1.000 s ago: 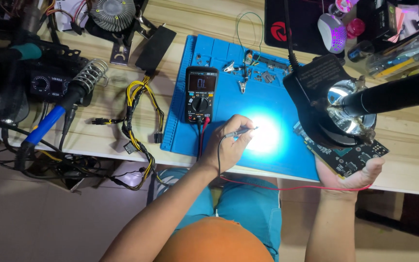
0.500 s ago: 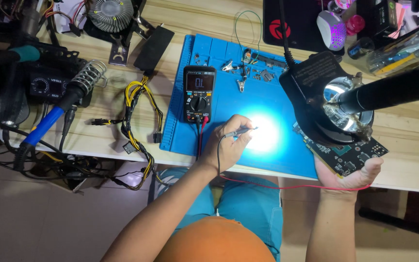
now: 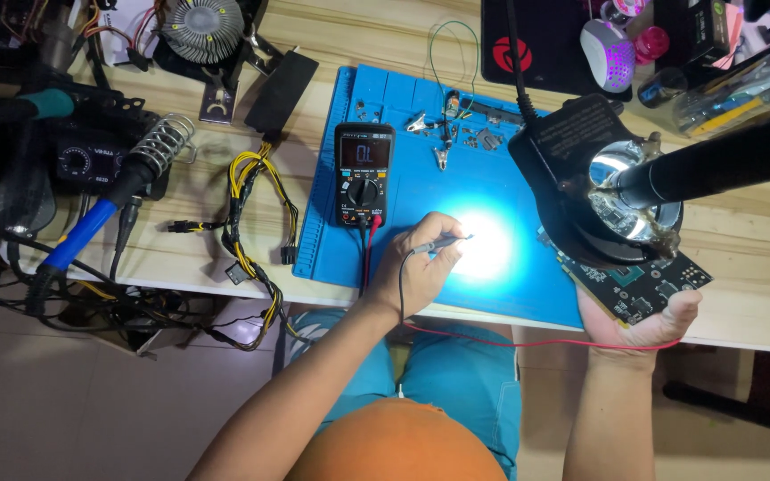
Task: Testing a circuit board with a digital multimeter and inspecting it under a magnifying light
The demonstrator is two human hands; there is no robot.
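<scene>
Left hand [image 3: 421,272] is pinching a probe [image 3: 443,241] over the blue mat [image 3: 492,187], at 5 o'clock from the multimeter [image 3: 364,174]. Right hand [image 3: 643,322] is gripping the circuit board [image 3: 634,281] under the magnifier lamp [image 3: 621,191]. Probing is looking not yet begun: tip off board.

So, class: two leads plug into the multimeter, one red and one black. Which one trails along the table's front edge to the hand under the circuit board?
The red lead; the black lead goes to the left hand.
</scene>
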